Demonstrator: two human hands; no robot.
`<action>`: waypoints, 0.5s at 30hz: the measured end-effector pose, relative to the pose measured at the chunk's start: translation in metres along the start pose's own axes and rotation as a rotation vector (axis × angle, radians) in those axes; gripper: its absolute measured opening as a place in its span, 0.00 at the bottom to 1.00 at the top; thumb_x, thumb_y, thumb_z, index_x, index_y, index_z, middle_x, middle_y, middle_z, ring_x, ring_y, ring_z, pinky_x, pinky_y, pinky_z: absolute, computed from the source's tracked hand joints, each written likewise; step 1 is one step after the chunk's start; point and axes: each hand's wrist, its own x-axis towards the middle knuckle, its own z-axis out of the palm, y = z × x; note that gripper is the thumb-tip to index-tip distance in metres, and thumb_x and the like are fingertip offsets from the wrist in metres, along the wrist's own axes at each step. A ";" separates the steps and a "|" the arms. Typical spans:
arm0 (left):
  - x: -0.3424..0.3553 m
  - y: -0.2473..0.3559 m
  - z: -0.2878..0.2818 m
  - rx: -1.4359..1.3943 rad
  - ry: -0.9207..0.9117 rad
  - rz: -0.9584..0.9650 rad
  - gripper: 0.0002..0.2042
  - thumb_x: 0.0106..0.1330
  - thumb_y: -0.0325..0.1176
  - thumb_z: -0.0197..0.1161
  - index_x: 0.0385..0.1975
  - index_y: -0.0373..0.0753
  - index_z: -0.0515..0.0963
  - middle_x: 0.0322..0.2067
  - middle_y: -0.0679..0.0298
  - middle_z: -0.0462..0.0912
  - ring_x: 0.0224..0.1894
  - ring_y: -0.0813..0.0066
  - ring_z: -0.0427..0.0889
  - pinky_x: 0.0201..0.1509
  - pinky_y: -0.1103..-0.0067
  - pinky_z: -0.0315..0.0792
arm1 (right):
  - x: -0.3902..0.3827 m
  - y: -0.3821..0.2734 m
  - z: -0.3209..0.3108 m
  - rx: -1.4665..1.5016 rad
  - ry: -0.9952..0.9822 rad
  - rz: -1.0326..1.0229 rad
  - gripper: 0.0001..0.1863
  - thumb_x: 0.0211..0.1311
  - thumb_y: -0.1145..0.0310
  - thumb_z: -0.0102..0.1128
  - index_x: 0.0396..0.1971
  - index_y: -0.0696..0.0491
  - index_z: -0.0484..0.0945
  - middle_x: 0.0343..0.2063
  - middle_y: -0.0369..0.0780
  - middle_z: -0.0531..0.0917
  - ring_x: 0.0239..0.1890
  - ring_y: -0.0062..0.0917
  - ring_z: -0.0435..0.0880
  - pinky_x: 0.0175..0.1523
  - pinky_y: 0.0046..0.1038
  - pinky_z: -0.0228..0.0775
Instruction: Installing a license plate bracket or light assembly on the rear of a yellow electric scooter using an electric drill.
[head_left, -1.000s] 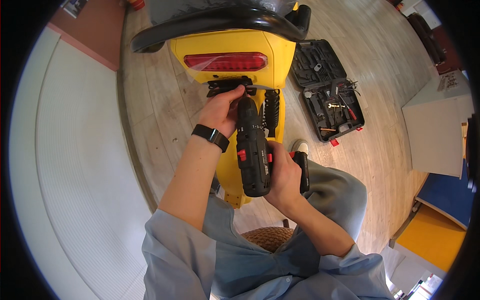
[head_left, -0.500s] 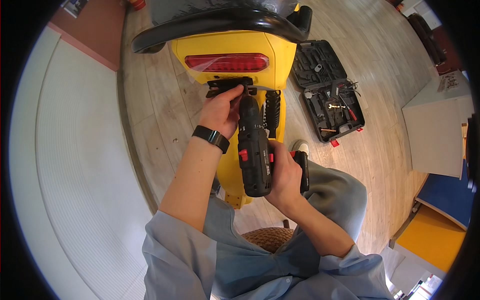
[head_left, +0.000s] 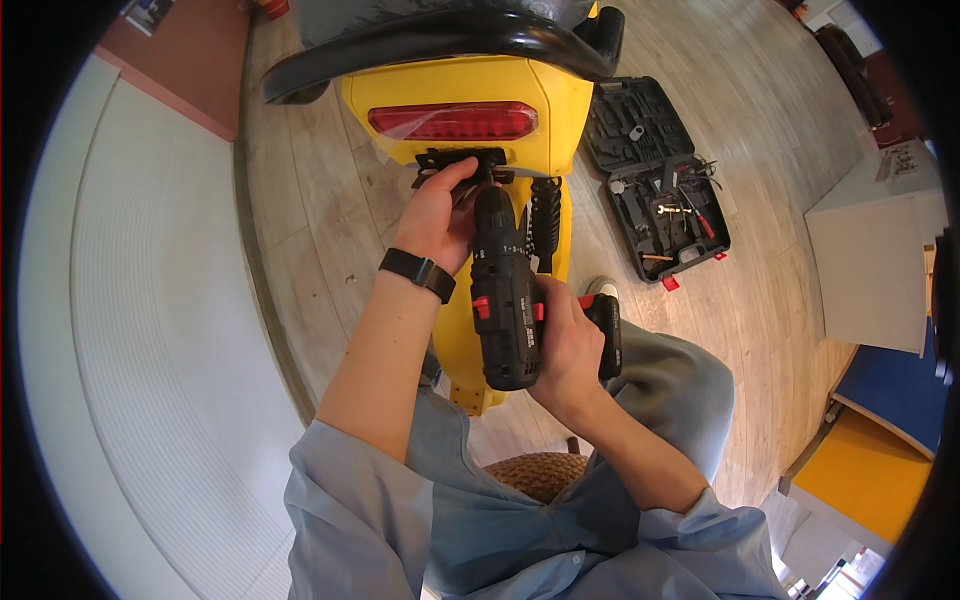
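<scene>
My right hand (head_left: 568, 352) is wrapped round the grip of a black and red cordless drill (head_left: 505, 320). The drill points away from me, its chuck just under a black metal bracket (head_left: 458, 158). That bracket sits below the red tail light (head_left: 455, 121) at the back of a yellow scooter (head_left: 560, 115). Beside the chuck, my left hand (head_left: 432, 222) is closed with its fingertips at the bracket, pinching it from the left side. The fingers partly hide the drill tip and whatever it touches.
A black grab rail (head_left: 440, 45) curves above the tail light. To the right of the rear end is a coil shock absorber (head_left: 545, 215). An opened black tool case (head_left: 640, 120) with several tools lies on the wooden floor. A white ribbed panel (head_left: 170, 350) stands at the left.
The drill has shifted slightly left, and its chuck sits a little lower against the bracket. My left index finger has moved slightly left and up along the bracket.
</scene>
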 end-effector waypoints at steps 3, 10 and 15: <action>0.000 -0.001 0.000 0.011 -0.025 0.016 0.07 0.65 0.26 0.61 0.41 0.36 0.74 0.35 0.61 0.80 0.34 0.70 0.80 0.39 0.76 0.78 | -0.001 -0.003 0.002 -0.019 -0.002 0.030 0.32 0.43 0.64 0.71 0.49 0.57 0.68 0.35 0.47 0.80 0.35 0.43 0.82 0.37 0.38 0.74; 0.005 -0.006 -0.004 0.075 -0.031 0.085 0.11 0.67 0.34 0.62 0.44 0.36 0.75 0.36 0.61 0.81 0.35 0.72 0.80 0.41 0.76 0.76 | -0.001 -0.007 0.003 0.009 -0.012 0.061 0.32 0.43 0.65 0.72 0.49 0.56 0.68 0.35 0.49 0.80 0.35 0.45 0.82 0.39 0.39 0.73; 0.004 -0.007 -0.003 0.112 -0.036 0.150 0.10 0.67 0.32 0.61 0.45 0.36 0.75 0.36 0.61 0.81 0.36 0.72 0.80 0.40 0.75 0.77 | -0.001 -0.007 0.004 0.030 -0.011 0.084 0.31 0.43 0.66 0.71 0.49 0.56 0.68 0.36 0.49 0.80 0.36 0.45 0.82 0.40 0.38 0.73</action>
